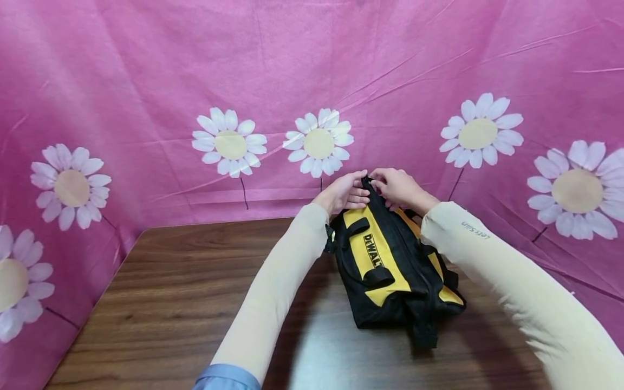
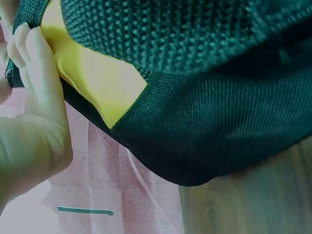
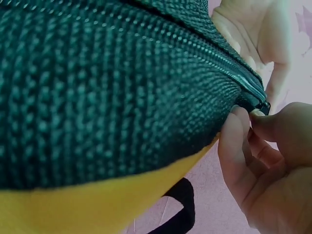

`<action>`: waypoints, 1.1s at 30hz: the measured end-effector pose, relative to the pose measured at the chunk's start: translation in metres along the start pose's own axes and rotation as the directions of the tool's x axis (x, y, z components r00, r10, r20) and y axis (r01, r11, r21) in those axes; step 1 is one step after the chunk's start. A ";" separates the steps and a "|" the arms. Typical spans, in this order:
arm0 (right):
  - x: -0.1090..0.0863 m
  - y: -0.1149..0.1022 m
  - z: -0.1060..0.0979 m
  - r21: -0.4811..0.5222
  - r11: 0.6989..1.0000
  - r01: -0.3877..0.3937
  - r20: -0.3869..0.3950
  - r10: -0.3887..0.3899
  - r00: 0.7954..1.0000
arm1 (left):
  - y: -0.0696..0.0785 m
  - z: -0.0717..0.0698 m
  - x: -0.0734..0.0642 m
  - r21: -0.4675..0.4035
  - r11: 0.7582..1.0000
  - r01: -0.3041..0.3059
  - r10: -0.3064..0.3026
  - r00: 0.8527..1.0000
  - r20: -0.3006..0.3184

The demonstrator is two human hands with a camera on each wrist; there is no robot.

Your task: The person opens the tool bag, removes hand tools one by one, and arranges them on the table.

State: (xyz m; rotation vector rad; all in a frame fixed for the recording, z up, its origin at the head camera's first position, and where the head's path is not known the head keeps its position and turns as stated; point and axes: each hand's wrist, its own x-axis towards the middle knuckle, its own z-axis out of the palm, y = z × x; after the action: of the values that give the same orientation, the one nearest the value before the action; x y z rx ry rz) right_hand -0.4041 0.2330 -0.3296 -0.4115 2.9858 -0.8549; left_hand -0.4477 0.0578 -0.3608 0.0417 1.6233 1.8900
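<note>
A black and yellow DeWalt tool bag stands on the wooden table, its top zipper running to the far end. At that end my right hand pinches beside the small dark zipper pull with thumb and index finger. The pull itself is partly covered by the thumb. Opposite, my left hand lays fairly straight fingers against the bag's side, with its thumb reaching to the zipper's end. The zipper's two rows of teeth look joined along the part seen in the right wrist view.
Black strap handles stick out from the bag's side, and a black strap end hangs at its near end. Brown wooden tabletop extends to the left. A pink cloth with daisies hangs behind the table.
</note>
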 end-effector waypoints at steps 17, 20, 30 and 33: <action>0.001 0.006 -0.007 -0.201 0.967 0.159 0.036 -0.155 0.987 | 0.000 0.010 -0.007 0.083 0.996 -0.036 0.040 0.998 -0.046; 0.003 0.005 -0.002 -0.104 0.990 0.092 -0.008 -0.094 0.996 | -0.003 0.009 -0.004 0.018 1.000 -0.013 0.014 0.998 -0.060; 0.003 0.005 -0.007 0.280 0.960 -0.012 0.056 -0.004 0.998 | -0.004 0.004 0.000 -0.019 0.999 -0.034 0.033 0.998 -0.049; 0.001 0.008 -0.012 0.285 0.958 -0.018 0.109 -0.014 0.994 | -0.003 0.006 -0.001 0.002 0.999 -0.033 0.033 0.999 -0.043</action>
State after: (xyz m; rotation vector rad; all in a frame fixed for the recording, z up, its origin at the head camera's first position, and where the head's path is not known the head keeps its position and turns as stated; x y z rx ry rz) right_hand -0.4078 0.2452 -0.3231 -0.4292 2.7043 -1.1989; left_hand -0.4432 0.0628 -0.3616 0.0289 1.6617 1.9276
